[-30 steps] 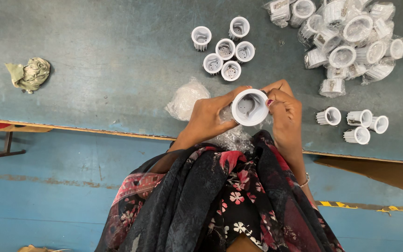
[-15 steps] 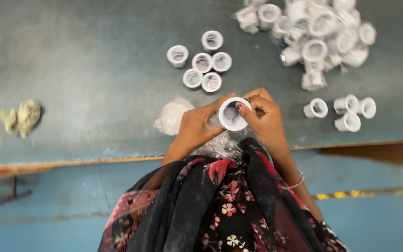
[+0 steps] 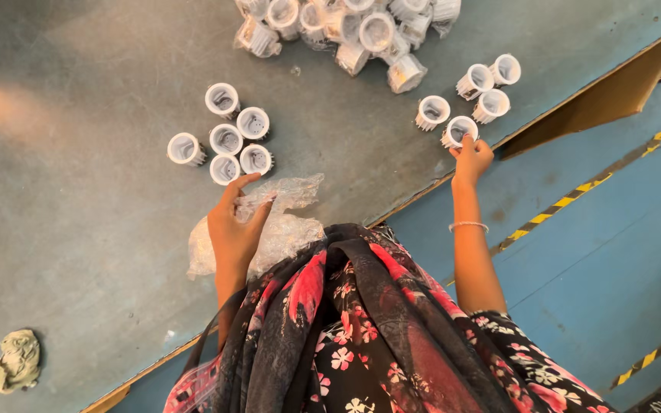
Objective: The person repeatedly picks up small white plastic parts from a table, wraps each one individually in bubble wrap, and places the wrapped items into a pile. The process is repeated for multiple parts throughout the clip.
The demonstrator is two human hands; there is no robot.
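White ribbed plastic cup (image 3: 460, 131): round, open-topped, at the bench (image 3: 78, 252) edge, pinched by right hand (image 3: 471, 158) fingertips. Left hand (image 3: 235, 222): loosely open, resting on crumpled clear bubble wrap (image 3: 284, 222). Bench: grey, worn. Floor (image 3: 575, 252): blue, yellow-black hazard tape. Six-cup cluster (image 3: 227, 138) upright; wrapped cups heaped (image 3: 346, 27) at far edge.

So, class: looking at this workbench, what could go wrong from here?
1. The white ribbed cup under the right hand sits close to the table edge; a nudge could tip it off.
2. The left hand rests on loose plastic wrap, which might slide and knock the upright cup cluster.
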